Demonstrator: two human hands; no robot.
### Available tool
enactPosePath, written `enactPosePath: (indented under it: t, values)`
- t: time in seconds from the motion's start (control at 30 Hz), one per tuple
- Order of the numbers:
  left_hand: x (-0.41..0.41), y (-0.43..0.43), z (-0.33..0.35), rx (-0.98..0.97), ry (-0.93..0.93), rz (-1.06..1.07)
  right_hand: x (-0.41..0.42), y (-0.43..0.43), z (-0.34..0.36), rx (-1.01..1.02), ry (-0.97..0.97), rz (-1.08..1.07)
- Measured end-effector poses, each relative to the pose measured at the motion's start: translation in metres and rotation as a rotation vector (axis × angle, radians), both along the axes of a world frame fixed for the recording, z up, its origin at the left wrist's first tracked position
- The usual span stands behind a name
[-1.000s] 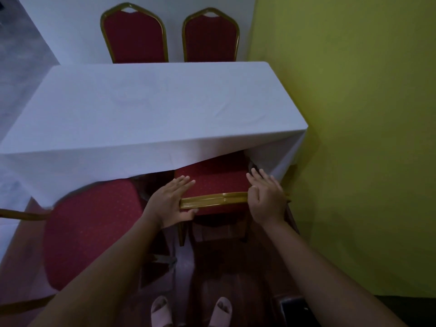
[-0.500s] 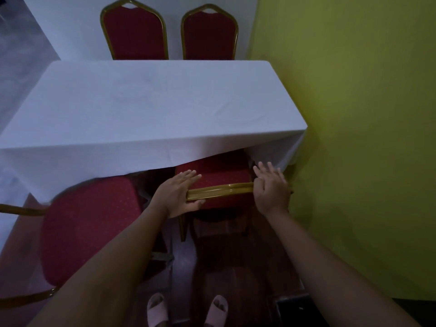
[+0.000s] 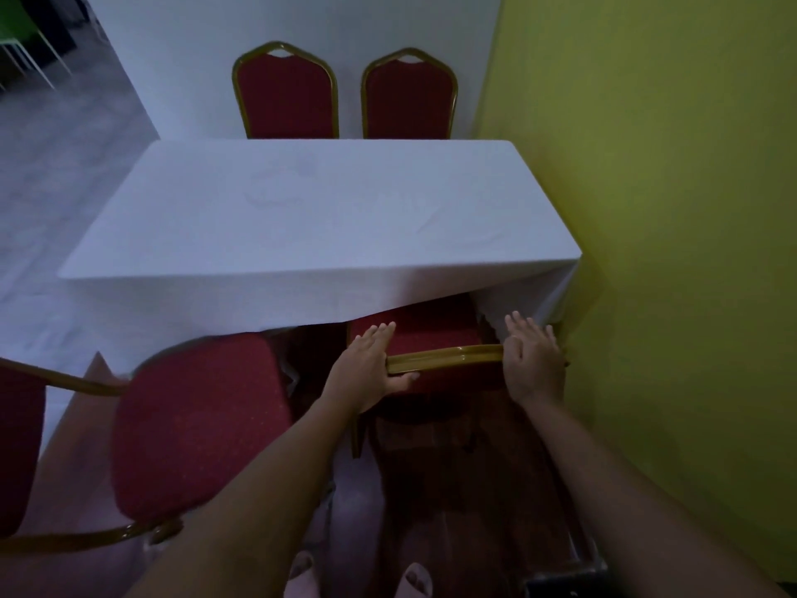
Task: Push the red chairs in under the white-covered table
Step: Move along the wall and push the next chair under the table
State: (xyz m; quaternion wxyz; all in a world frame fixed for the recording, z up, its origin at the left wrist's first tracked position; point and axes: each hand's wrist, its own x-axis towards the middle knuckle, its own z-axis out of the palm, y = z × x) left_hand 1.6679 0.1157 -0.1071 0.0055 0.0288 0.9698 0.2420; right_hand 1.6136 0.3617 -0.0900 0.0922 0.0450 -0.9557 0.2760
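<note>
A white-covered table (image 3: 323, 209) stands against the yellow wall. At its near right side a red chair (image 3: 431, 328) with a gold frame has its seat partly under the hanging cloth. My left hand (image 3: 371, 364) grips the left end of its gold back rail (image 3: 448, 355), thumb under, fingers stretched over. My right hand (image 3: 532, 360) lies over the rail's right end, fingers spread forward. A second red chair (image 3: 194, 425) stands at the near left, turned sideways, its seat almost wholly outside the table.
Two more red chairs (image 3: 287, 92) (image 3: 409, 97) stand at the table's far side against a white wall. The yellow wall (image 3: 668, 252) runs close along the right. My slippered feet (image 3: 358, 576) are on the dark floor below. A dark object (image 3: 565, 582) sits at bottom right.
Both hands have moved forward with the back rail, and the right chair's seat has slid a little further under the cloth. The left chair has not moved.
</note>
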Motion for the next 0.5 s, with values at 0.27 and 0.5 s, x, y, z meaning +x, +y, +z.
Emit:
enactPosePath:
  t: [0.27,0.5]
  values:
    - [0.015,-0.004,0.005,0.08,-0.042,-0.006,0.011,-0.015,-0.001,-0.079,0.04,-0.13]
    - [0.019,-0.026,0.008,-0.061,-0.08,-0.141,0.028,-0.042,0.003,-0.047,0.069,-0.193]
